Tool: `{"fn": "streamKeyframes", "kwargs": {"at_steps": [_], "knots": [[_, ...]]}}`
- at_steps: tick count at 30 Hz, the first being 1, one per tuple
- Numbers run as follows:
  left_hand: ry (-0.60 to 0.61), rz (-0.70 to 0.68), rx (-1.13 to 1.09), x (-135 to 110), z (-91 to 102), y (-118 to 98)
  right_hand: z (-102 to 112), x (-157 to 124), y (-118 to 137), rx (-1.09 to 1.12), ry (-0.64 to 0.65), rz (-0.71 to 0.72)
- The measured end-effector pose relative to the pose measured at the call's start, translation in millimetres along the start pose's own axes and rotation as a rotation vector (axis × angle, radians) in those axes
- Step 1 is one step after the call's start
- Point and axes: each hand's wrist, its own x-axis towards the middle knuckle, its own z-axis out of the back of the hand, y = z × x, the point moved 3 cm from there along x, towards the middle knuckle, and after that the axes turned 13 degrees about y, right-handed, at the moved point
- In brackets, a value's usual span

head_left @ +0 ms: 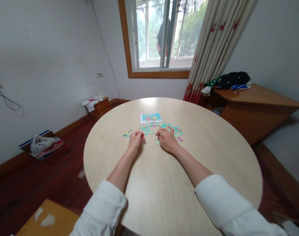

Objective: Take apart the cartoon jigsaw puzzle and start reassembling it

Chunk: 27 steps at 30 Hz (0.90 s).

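Observation:
Both my hands rest on a round pale wooden table (213, 154) among loose jigsaw pieces (175, 130). My left hand (135, 139) is curled, its fingertips pinched together by a small cluster of pieces (127, 134); what it pinches is too small to make out. My right hand (166, 138) lies over the teal and pink pieces with its fingers bent, fingertips on a piece near the pile's middle. A small reference picture (150, 117) lies flat just beyond the pieces.
A wooden desk (257, 98) with dark folded cloth (231, 79) stands to the right under a curtain (213, 46). A window (164, 32) is ahead. A small cabinet (100, 106), a plastic bag (42, 144) on the floor and a cardboard box (48, 219) are on the left.

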Motion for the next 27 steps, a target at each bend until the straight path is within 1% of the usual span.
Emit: {"fn": "streamKeyframes", "kwargs": {"at_steps": [3, 6, 8, 10, 11, 13, 16, 19, 22, 25, 27], "knots": [[0.01, -0.051, 0.116, -1.1, -3.5, -2.0, -0.7, -2.0, 7.3, 0.052, 0.004, 0.035], [0.055, -0.029, 0.15, -0.8, -6.0, -1.9, -4.7, -5.3, 20.5, 0.135, 0.04, 0.1], [0.043, -0.043, 0.196, -0.3, -4.4, -2.2, -8.4, -7.1, 29.3, 0.191, 0.078, 0.156], [0.007, -0.104, 0.309, -0.5, -1.5, -3.4, -11.6, -7.5, 33.8, 0.22, 0.1, 0.195], [-0.003, -0.133, 0.385, -1.0, -0.4, -3.7, -12.5, -7.0, 33.5, 0.223, 0.093, 0.193], [0.006, -0.152, 0.54, -2.7, 0.0, -3.1, -13.3, -4.9, 28.0, 0.21, 0.048, 0.141], [0.046, -0.106, 0.69, -6.7, -1.4, -1.3, -14.7, -1.2, 16.3, 0.162, 0.009, 0.036], [0.042, -0.057, 0.759, -10.5, 0.0, -3.5, -17.7, 0.9, 12.9, 0.113, 0.076, 0.028], [-0.026, -0.006, 0.81, -11.7, 7.2, -8.2, -19.0, 0.8, 16.3, 0.075, 0.144, 0.053], [-0.103, 0.017, 0.863, -11.1, 14.6, -11.6, -18.0, 1.0, 21.2, 0.027, 0.157, 0.053], [-0.118, 0.009, 0.902, -10.8, 15.9, -11.7, -17.8, 2.4, 25.6, -0.03, 0.159, 0.065]]}}
